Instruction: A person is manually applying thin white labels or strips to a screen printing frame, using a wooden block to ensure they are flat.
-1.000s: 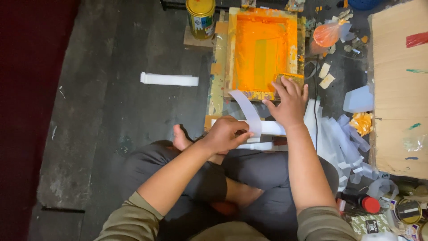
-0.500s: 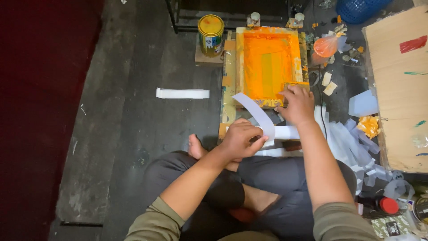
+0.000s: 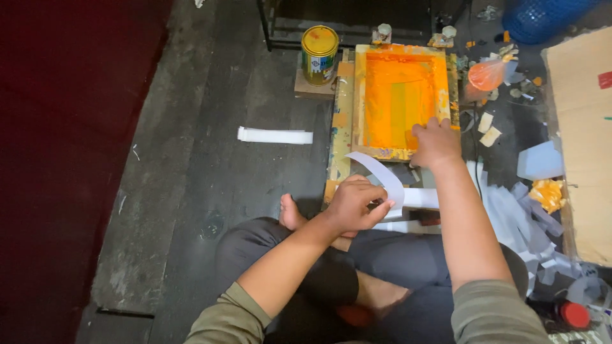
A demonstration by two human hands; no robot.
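Note:
An orange-stained screen-printing frame (image 3: 359, 95) lies on the dark floor in front of me. My right hand (image 3: 435, 143) rests on its near right corner, fingers curled over the wooden edge. My left hand (image 3: 354, 205) pinches a curled white paper strip (image 3: 382, 176) just below the frame's near edge. More white strips (image 3: 421, 197) lie flat under that curled one. My crossed legs and a bare foot sit right below the hands.
A yellow paint can (image 3: 320, 53) stands on a block left of the frame. A loose white strip (image 3: 275, 135) lies on the floor to the left. Paper scraps (image 3: 523, 216), an orange plastic bag (image 3: 486, 74) and a cardboard sheet (image 3: 583, 127) crowd the right side.
The view has shifted so the frame sits lower and more central. My right hand has slid along the frame's near edge. My left hand still holds the curled strip.

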